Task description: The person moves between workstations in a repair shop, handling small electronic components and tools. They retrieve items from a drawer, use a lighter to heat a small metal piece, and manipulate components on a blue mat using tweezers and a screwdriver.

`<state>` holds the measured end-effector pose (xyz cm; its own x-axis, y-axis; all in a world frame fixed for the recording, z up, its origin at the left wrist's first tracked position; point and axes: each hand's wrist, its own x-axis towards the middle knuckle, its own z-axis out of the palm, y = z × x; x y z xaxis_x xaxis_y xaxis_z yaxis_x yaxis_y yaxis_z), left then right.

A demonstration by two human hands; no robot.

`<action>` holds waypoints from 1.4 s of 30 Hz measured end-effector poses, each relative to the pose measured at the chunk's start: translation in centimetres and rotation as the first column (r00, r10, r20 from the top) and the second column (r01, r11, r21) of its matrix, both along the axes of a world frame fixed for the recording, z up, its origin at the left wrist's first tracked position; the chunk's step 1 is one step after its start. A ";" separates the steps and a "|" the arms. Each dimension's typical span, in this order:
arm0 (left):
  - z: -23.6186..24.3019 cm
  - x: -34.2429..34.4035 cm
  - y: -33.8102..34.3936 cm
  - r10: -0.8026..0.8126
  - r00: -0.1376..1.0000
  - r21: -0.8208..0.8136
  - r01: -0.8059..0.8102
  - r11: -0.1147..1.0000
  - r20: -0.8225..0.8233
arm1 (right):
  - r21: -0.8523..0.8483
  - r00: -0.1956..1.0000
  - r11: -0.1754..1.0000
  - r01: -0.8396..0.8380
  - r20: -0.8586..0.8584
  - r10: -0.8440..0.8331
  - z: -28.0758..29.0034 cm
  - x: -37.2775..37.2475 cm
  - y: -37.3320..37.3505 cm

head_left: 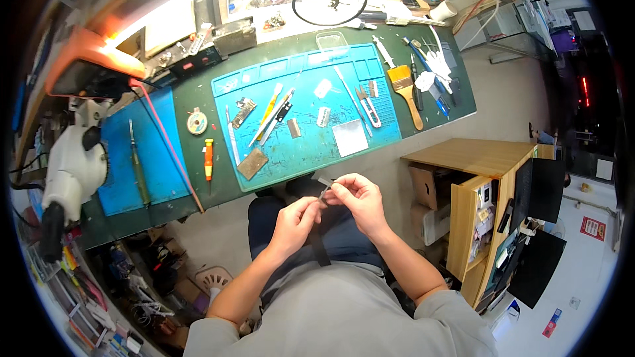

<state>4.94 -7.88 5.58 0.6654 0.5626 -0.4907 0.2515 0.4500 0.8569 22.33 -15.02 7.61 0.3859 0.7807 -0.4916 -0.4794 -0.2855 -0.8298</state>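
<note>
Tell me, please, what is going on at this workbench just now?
A person is holding a small grey piece in the fingertips of the left hand and the right hand, above the lap and just off the bench's near edge. What the piece is can't be made out. On the blue mat lie snips and several small parts; an orange screwdriver lies left of it, a brush right.

A small, thin, grey piece (325, 181) is held in the air between the fingertips of the left hand (296, 222) and the right hand (360, 203), just off the desk's (221, 185) near edge. One end pokes out at a slant; fingers partly cover the rest, its details too small to tell.
</note>
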 end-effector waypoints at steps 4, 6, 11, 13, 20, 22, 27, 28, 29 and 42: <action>-5.2 0.9 -1.7 -0.008 0.999 0.070 0.006 0.998 0.033 | 0.006 0.999 0.999 -0.040 -0.008 0.040 -5.1 1.3 -1.9; -7.3 1.6 -3.1 -0.016 0.999 0.050 0.014 0.999 0.046 | 0.007 0.999 0.999 -0.040 -0.005 0.040 -7.4 1.9 -3.8; -12.4 3.8 -8.4 -0.070 0.979 -0.046 0.080 0.996 0.194 | 0.050 0.999 0.999 -0.018 -0.030 0.019 -11.9 4.4 -10.9; -14.4 4.9 -11.3 -0.064 0.972 -0.092 0.087 0.992 0.227 | 0.005 0.997 0.998 0.067 0.024 -0.067 -13.9 5.5 -14.8; -11.6 9.4 -20.6 -0.195 0.936 -0.122 0.239 0.963 0.292 | -0.047 0.899 0.910 0.412 0.184 -0.397 -15.3 12.2 -31.7; -10.5 11.4 -22.6 -0.249 0.928 -0.106 0.287 0.952 0.277 | -0.017 0.824 0.853 0.522 0.270 -0.499 -15.5 14.3 -35.7; -10.6 15.4 -25.7 -0.336 0.911 -0.004 0.346 0.938 0.239 | 0.030 0.652 0.656 0.754 0.091 -0.753 -16.9 17.0 -42.3; -10.7 16.3 -26.3 -0.339 0.902 -0.030 0.360 0.933 0.267 | 0.009 0.630 0.632 0.775 0.073 -0.773 -16.9 17.3 -43.5; -10.8 17.0 -26.9 -0.364 0.896 -0.021 0.382 0.924 0.254 | 0.004 0.615 0.617 0.787 0.068 -0.786 -16.7 17.4 -44.6; -9.6 26.1 -30.7 -0.642 0.752 -0.006 0.650 0.760 0.151 | 0.389 -0.173 0.365 0.846 0.847 -0.502 -10.5 17.0 -55.6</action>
<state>31.00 -38.57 -4.07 0.9201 -0.0502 -0.3884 0.3871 0.2683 0.8822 39.38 -70.59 -2.92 0.8419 -0.2938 0.4527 0.2602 -0.5140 -0.8174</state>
